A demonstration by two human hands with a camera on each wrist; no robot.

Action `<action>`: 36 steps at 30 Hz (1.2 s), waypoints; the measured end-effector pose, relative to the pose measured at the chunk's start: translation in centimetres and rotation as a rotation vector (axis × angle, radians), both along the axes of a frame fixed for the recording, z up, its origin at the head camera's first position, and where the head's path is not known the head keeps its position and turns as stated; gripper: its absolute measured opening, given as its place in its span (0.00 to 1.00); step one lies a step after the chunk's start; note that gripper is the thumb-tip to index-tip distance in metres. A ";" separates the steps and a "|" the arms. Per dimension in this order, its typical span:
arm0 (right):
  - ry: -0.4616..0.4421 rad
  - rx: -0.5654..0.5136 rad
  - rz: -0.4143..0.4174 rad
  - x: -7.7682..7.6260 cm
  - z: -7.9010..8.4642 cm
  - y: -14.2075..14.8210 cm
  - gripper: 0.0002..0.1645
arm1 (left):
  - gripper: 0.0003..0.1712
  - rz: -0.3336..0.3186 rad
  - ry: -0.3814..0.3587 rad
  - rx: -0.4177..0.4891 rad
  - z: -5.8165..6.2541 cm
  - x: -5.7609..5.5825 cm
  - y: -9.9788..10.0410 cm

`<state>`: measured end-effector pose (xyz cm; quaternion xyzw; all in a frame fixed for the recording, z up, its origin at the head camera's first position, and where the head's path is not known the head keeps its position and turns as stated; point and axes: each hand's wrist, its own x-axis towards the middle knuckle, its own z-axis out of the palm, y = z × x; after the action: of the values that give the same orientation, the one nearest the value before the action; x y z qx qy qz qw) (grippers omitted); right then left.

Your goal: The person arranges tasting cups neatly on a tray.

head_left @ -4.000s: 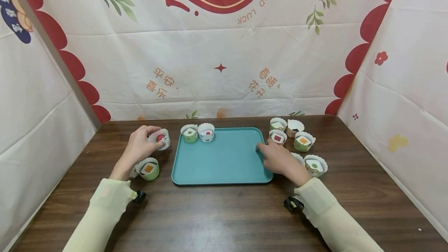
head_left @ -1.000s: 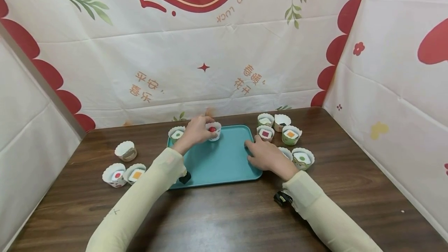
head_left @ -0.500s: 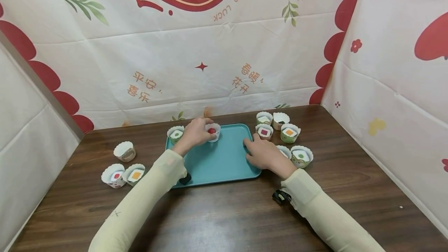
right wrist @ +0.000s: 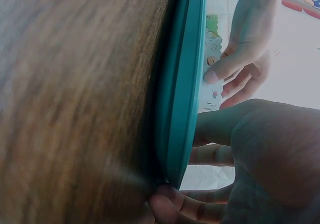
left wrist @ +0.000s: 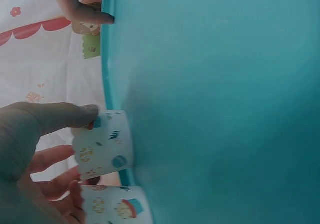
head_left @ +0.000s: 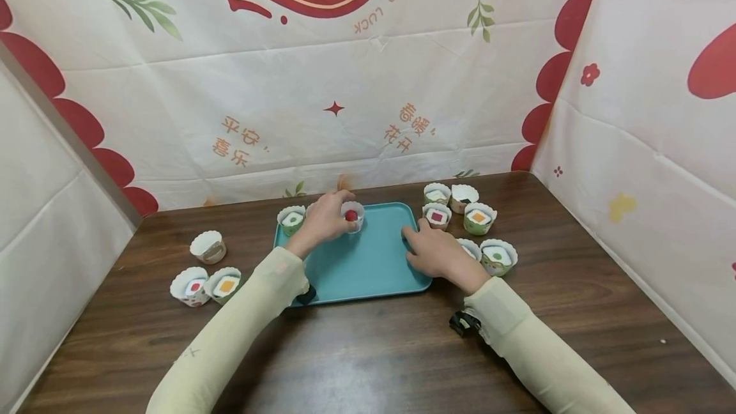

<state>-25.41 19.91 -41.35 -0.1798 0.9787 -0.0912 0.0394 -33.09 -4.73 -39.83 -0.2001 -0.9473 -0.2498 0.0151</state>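
Note:
My left hand [head_left: 324,217] pinches a white patterned paper baking cup [head_left: 358,213] with a red piece inside, at the far edge of the teal tray [head_left: 362,267]. The left wrist view shows the thumb against this cup [left wrist: 106,143], fingers on its other side. Next to it stands a second white cup [left wrist: 117,204], mostly hidden by the hand in the head view. A green cup [head_left: 292,221] holding a sushi-like piece sits at the tray's far left corner. My right hand [head_left: 434,251] grips the tray's right rim [right wrist: 182,99], fingers curled under it.
On the left of the brown table [head_left: 368,356] stand an empty-looking cup [head_left: 208,248], a cup with a red-centred piece [head_left: 191,287] and one with an orange-centred piece [head_left: 224,284]. Several filled cups [head_left: 479,218] cluster beyond the right hand. A printed cloth [head_left: 287,94] hangs behind.
My left hand has carried the cup with the red piece from the left of the table to the tray. Over the last second it has stayed almost still there. The right hand keeps to the rim.

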 end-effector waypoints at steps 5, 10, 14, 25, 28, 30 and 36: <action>0.000 -0.001 0.004 0.2 0.2 0.0 0.21 | 0.36 -0.019 -0.013 0.020 1.0 0.5 0.0; 0.004 0.015 -0.001 0.1 0.1 0.0 0.23 | 0.30 -0.025 0.030 0.131 2.0 1.4 -0.7; -0.003 0.015 0.000 0.0 0.1 0.0 0.23 | 0.25 -0.028 0.091 0.205 2.6 2.3 -1.4; 0.002 0.008 0.004 0.0 -0.2 0.1 0.24 | 0.20 -0.001 0.133 0.354 2.8 5.9 -4.0; 0.006 0.006 0.004 0.0 -0.3 0.1 0.23 | 0.20 0.031 0.105 0.369 2.3 6.6 -5.1; 0.005 0.005 0.003 0.0 -0.3 0.0 0.23 | 0.21 0.052 0.095 0.368 2.0 6.9 -5.9; -0.004 0.009 -0.003 0.1 -0.3 0.1 0.25 | 0.19 0.105 0.089 0.404 1.6 7.2 -8.0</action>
<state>-25.34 19.99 -41.67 -0.1780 0.9792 -0.0873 0.0419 -25.90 -12.74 -38.19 -0.1541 -0.8855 -0.4243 0.1100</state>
